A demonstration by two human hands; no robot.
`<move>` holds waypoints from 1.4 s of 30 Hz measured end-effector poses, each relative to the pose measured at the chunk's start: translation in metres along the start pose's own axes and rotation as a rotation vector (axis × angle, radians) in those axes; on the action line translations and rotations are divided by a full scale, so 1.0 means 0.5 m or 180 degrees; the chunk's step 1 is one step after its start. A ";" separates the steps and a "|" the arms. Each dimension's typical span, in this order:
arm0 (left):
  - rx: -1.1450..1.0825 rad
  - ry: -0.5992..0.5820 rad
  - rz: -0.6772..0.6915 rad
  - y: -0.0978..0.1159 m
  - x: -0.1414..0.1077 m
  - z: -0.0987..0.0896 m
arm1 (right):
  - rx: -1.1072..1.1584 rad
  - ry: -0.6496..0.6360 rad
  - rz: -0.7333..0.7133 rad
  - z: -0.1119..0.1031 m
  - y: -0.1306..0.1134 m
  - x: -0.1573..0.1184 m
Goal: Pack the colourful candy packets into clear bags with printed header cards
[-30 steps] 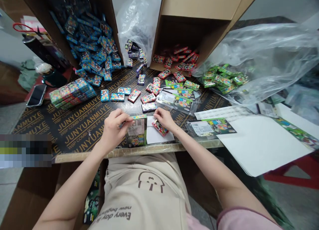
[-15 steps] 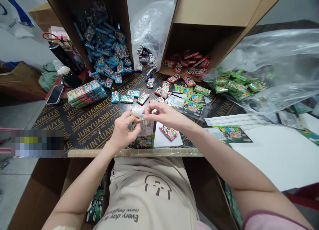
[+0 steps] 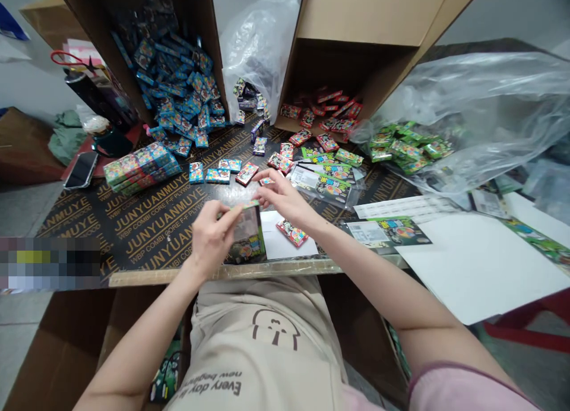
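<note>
In the head view my left hand [image 3: 211,236] grips the upper left edge of a dark printed packet [image 3: 247,244] with a green edge and a pale panel. The packet stands upright near the table's front edge; whether it is a box or a bag I cannot tell. Just right of its top, my right hand [image 3: 278,196] has its fingers apart and appears to hold nothing. A small red box [image 3: 291,233] lies on white paper [image 3: 271,244] below the right hand. Another red box [image 3: 246,174] lies just beyond the fingers.
Small blue boxes [image 3: 191,105] spill from a carton at the back left, red ones [image 3: 338,123] from another. Green boxes [image 3: 407,146] lie in a clear bag. A stack of boxes [image 3: 142,167] and a phone [image 3: 81,170] are at left. Flat printed cards [image 3: 392,231] lie at right.
My right hand has come away from the top of the packet and its fingers have spread. My left hand still grips the packet. The whole view has shifted slightly.
</note>
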State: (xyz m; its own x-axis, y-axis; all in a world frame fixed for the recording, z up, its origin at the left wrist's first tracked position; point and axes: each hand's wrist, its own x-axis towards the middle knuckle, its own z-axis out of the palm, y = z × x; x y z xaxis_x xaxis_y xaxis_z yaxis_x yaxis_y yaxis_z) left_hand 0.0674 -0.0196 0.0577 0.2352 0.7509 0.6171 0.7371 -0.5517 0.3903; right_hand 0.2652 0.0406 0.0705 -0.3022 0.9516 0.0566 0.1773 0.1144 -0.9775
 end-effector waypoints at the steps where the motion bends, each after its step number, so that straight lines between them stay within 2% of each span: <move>1: 0.0156 0.0021 -0.0055 -0.013 -0.006 -0.016 | -0.0285 0.0147 -0.0047 -0.018 0.019 0.000; 4: 0.0809 0.0002 -0.0287 -0.056 -0.024 -0.062 | -0.1623 0.0607 -0.0030 -0.078 0.100 -0.008; 5: 0.0985 -0.0125 -0.0309 -0.068 -0.030 -0.070 | -0.2036 0.0604 0.0101 -0.094 0.131 -0.012; 7: 0.1090 -0.0689 -0.0199 -0.088 -0.040 -0.069 | -0.2514 0.0382 0.0375 -0.113 0.188 -0.022; 9: 0.0886 -0.1544 0.0021 -0.104 -0.047 -0.047 | -0.2619 0.0230 0.0484 -0.116 0.231 -0.030; 12: 0.0354 -0.2741 0.0198 -0.125 -0.051 0.006 | -0.2521 0.0300 0.0407 -0.103 0.260 -0.037; 13: 0.0217 -0.2973 0.0203 -0.130 -0.050 0.022 | -0.2476 0.0319 0.0348 -0.099 0.262 -0.039; 15: 0.0104 -0.3139 0.0221 -0.137 -0.045 0.046 | -0.2407 0.0366 0.0194 -0.091 0.263 -0.044; 17: 0.0106 -0.3123 0.0244 -0.135 -0.033 0.053 | -0.2372 0.0442 0.0060 -0.086 0.264 -0.049; 20: -0.0097 -0.2993 0.0174 -0.123 -0.001 0.031 | -0.2182 0.0559 0.0092 -0.087 0.268 -0.056; 22: -0.0392 -0.2326 -0.0025 -0.114 0.029 -0.001 | -0.1943 0.0702 0.0246 -0.092 0.269 -0.057; 25: -0.0879 -0.0841 -0.0449 -0.101 0.062 -0.047 | -0.1689 0.1016 0.0365 -0.096 0.253 -0.053; 26: -0.1047 -0.0484 -0.0585 -0.097 0.066 -0.056 | -0.1646 0.1121 0.0315 -0.093 0.240 -0.052; 28: -0.1364 -0.0106 -0.0838 -0.088 0.062 -0.058 | -0.1477 0.1277 0.0109 -0.075 0.204 -0.050; 31: -0.1700 0.0012 -0.1109 -0.073 0.039 -0.037 | -0.0797 0.1199 -0.0310 -0.024 0.129 -0.054; 35: -0.1897 -0.0046 -0.1106 -0.048 0.019 -0.014 | 0.0131 0.0808 -0.0735 0.050 0.045 -0.053; 39: -0.1691 -0.0068 -0.0929 -0.026 0.022 -0.015 | 0.0208 0.0717 -0.0752 0.079 0.016 -0.049; 42: -0.1393 0.0038 -0.0575 -0.014 0.024 -0.016 | -0.0177 0.0900 -0.1142 0.075 0.021 -0.062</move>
State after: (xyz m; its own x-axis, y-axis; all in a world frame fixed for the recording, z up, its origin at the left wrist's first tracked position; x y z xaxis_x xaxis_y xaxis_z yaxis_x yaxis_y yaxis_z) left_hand 0.0600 -0.0094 0.0676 0.1186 0.8462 0.5195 0.4287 -0.5156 0.7419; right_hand 0.2414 0.0018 0.0507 -0.0875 0.8886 0.4502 0.1604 0.4586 -0.8741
